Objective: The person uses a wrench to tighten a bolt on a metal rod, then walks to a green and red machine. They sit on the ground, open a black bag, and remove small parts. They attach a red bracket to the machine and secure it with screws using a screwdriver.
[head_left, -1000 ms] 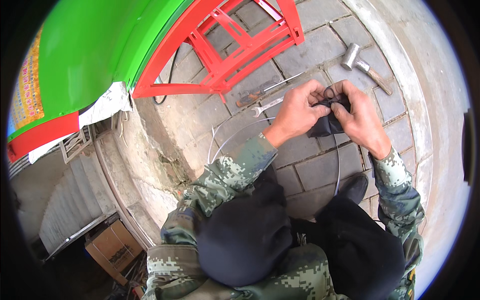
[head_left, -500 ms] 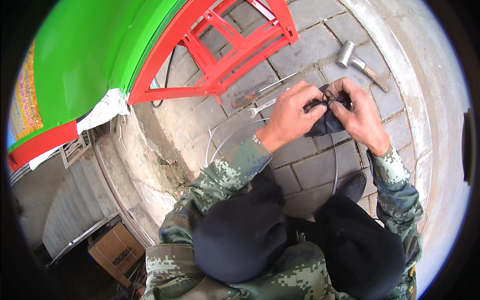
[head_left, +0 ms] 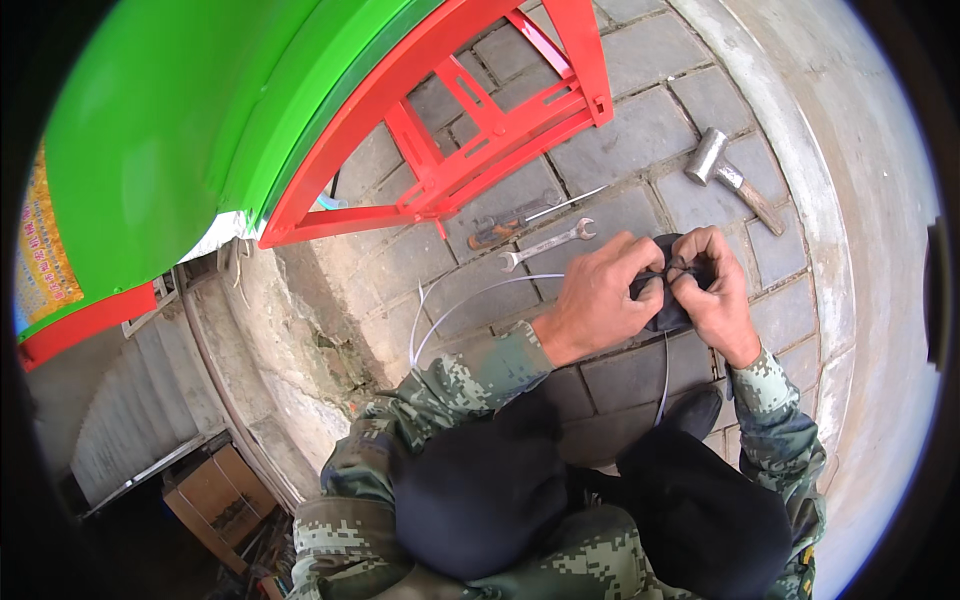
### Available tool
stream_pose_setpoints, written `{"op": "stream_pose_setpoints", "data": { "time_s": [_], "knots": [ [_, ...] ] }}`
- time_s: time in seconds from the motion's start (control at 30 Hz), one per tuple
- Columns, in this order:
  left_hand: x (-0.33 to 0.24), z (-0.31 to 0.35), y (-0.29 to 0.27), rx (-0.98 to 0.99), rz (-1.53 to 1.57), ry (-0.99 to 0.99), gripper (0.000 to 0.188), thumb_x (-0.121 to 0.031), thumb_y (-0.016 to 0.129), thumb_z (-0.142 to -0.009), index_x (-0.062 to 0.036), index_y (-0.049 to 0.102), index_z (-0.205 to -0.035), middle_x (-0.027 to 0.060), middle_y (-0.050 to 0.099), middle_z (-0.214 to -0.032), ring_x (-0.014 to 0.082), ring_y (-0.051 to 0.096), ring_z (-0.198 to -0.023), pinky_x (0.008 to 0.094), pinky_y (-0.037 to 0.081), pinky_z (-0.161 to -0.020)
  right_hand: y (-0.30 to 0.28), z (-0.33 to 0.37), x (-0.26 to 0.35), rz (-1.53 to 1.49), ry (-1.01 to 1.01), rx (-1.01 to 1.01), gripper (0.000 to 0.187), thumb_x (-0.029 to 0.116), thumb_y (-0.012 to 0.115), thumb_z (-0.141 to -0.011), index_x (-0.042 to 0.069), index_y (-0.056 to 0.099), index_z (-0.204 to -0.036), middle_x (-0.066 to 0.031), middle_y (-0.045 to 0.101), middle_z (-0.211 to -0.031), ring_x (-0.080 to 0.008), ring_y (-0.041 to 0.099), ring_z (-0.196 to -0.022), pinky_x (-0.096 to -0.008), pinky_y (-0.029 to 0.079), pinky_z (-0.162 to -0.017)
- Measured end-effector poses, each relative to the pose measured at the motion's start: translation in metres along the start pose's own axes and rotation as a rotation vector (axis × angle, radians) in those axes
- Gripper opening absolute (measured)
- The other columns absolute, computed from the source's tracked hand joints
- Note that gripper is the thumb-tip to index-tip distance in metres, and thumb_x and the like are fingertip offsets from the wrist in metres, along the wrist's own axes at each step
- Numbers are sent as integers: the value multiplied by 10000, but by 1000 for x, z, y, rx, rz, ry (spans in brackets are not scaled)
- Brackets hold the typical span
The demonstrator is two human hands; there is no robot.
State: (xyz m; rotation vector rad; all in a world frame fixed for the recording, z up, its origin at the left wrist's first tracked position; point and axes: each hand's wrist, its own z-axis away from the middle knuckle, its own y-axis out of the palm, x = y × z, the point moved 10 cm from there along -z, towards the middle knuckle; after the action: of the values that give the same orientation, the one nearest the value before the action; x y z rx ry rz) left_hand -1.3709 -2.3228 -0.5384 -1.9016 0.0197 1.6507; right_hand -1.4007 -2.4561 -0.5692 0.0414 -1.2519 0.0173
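While the left hand [head_left: 605,300] pinches one side of a black pouch [head_left: 672,315], the right hand [head_left: 718,300] pinches the other, so the thumbs and fingers of both are closed on it. The pouch is held to the right of the open-ended wrench [head_left: 548,245] and a little nearer the person. I think the job is partway along: the pouch is already up in both hands, and its top looks bunched between them. I can't tell if anything on it is tied, or how much is left to do. The pouch looks soft and dark, and its lower part hangs under the fingers, which hide much of the top. A thin pale strip [head_left: 666,370] shows below it. Just past the wrench lies a screwdriver [head_left: 490,235] with an orange and dark handle. The hammer [head_left: 707,157] lies to the wrench's right, farther off. Well past the wrench stands a red metal frame [head_left: 587,50], and a big green panel [head_left: 160,130] is far to its left.
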Motion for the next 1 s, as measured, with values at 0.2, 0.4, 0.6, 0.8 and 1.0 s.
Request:
{"op": "stream_pose_setpoints", "data": {
  "time_s": [0.2,0.4,0.6,0.8,1.0],
  "knots": [
    [5,1,-7,-47,-28,17,183,-25,708,-773,-78,649,-939,92,585,-815,296,616,-709,390,494,-610,1,-8,20,325,-69,-9,191,-64,599,-805,-3,575,-985,-73,578,-909,-175,585,-838,-296,483,-762],
    [5,2,-8,-43,-70,97,183,-29,721,-785,-95,656,-943,88,604,-869,315,626,-766,409,500,-638,20,-11,63,948,-297,55,194,13,673,-747,-1,642,-938,-159,579,-924,-381,577,-926,-466,473,-786],
    [-3,11,-8,-61,-118,196,176,-23,722,-785,-79,640,-930,99,581,-880,325,615,-784,432,487,-671,20,-16,48,922,-170,153,130,44,656,-778,2,618,-895,-182,605,-867,-414,610,-853,-492,483,-736],
    [-4,11,-13,-111,-127,206,220,-9,710,-789,-73,606,-972,104,574,-879,345,605,-825,435,475,-730,21,-9,52,878,-220,81,135,51,644,-801,0,602,-919,-199,614,-866,-429,607,-792,-488,489,-699],
    [-1,4,-9,-106,-4,129,229,-9,708,-791,-65,616,-994,101,596,-890,305,615,-791,399,496,-693,9,-4,39,681,-138,-49,117,64,603,-845,-22,606,-923,-179,632,-788,-321,627,-703,-418,496,-659]
  ]
}}
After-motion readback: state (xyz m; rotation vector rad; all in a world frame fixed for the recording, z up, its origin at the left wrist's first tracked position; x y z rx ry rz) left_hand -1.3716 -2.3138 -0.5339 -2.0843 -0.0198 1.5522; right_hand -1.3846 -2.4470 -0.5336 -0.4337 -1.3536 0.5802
